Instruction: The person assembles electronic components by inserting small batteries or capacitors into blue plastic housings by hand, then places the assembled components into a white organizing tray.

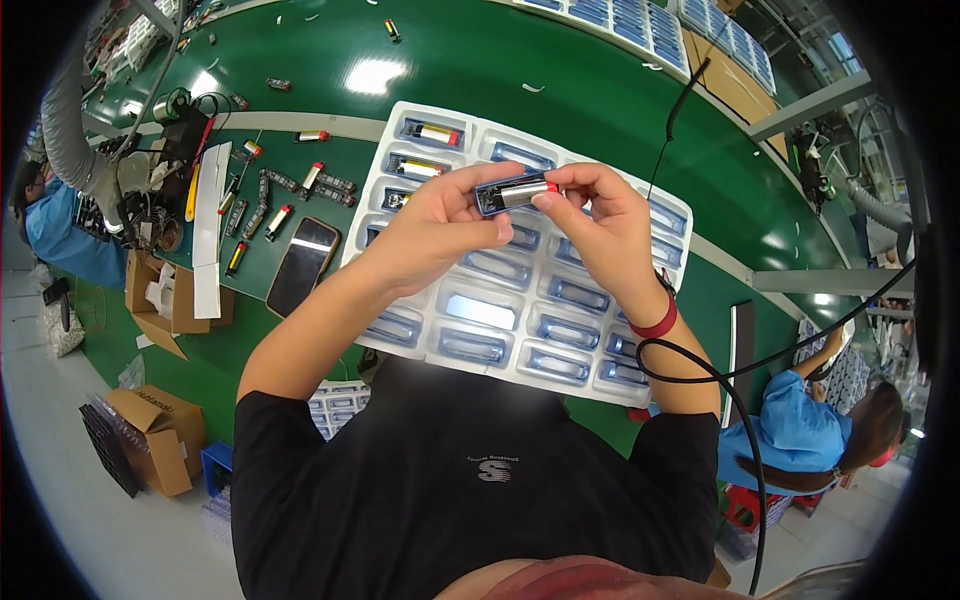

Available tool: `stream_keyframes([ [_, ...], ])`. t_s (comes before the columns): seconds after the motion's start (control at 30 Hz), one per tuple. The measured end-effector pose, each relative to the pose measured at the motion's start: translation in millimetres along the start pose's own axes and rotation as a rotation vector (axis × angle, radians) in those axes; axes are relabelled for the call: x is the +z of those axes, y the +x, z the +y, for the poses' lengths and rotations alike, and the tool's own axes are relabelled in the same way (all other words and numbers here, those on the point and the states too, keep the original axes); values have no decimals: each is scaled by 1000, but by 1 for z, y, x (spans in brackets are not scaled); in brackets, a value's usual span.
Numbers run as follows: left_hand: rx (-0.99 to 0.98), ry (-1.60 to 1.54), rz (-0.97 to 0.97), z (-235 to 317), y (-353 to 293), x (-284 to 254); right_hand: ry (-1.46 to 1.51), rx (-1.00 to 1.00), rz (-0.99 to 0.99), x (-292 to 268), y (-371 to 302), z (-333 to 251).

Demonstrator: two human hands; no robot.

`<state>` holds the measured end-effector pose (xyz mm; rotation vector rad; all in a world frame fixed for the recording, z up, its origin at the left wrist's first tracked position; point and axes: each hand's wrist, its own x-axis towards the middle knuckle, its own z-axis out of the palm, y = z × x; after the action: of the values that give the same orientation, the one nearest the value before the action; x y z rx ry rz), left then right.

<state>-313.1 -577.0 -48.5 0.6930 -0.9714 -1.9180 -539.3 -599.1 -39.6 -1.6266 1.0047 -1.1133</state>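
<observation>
Both hands meet above a white moulded tray [472, 142]. My left hand [447, 218] is closed round the left end of a blue plastic shell [484, 208]. In that shell lies a silver cylindrical battery [518, 194] with a red end, and dark parts show beside it. My right hand [607, 228] pinches the battery's red end at the right of the shell; some of its fingertips are hidden. Below, the tray pockets hold translucent blue shells [472, 348]. Several pockets at the far left hold shells with a battery [434, 134] inside.
A phone [303, 262], loose batteries [278, 222] and small circuit boards [256, 206] lie left on the green table, near a white strip [207, 235]. A black cable [735, 375] loops past my right forearm. People in blue [790, 425] sit at both sides. More trays [640, 28] stand behind.
</observation>
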Motion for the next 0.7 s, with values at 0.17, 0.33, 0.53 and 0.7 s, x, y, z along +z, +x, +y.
stream_keyframes([
  [0.17, 27, 92, 69, -2, 3, 2, -46, -33, 25, 2, -1, -3],
  [0.33, 50, 136, 83, -6, 4, 1, -64, -38, 39, 4, -1, -3],
  [0.53, 52, 228, 80, -7, 6, 1, -101, -8, 45, 7, -2, -3],
  [0.7, 72, 197, 122, -4, 5, 8, -546, -386, 137, 7, 0, -9],
])
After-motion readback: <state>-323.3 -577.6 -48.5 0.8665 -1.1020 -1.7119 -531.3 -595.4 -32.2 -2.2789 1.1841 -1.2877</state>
